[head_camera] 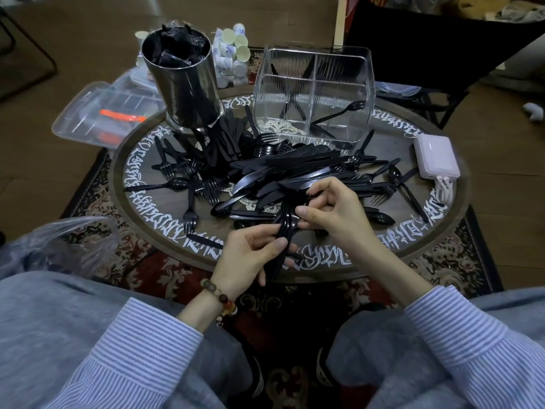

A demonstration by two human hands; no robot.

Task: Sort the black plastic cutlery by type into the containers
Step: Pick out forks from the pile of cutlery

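Observation:
A heap of black plastic cutlery (pixel 295 169), with forks, knives and spoons mixed, covers the round wooden table (pixel 141 208). My left hand (pixel 250 255) and my right hand (pixel 330 208) both grip a small bundle of black forks (pixel 284 224) over the table's near edge. The left holds the handles low, and the right pinches the upper ends. A clear divided container (pixel 362 84) stands at the back. One compartment holds a few knives, another a single spoon (pixel 339 113). At the back left stands a steel cylinder (pixel 188 93) with black pieces inside.
A white power bank (pixel 436 156) with its cable lies at the table's right edge. A clear plastic tray (pixel 88 113) with an orange item sits on the floor to the left. Small cups (pixel 233 51) are piled behind. A plastic bag (pixel 65 246) lies at my left knee.

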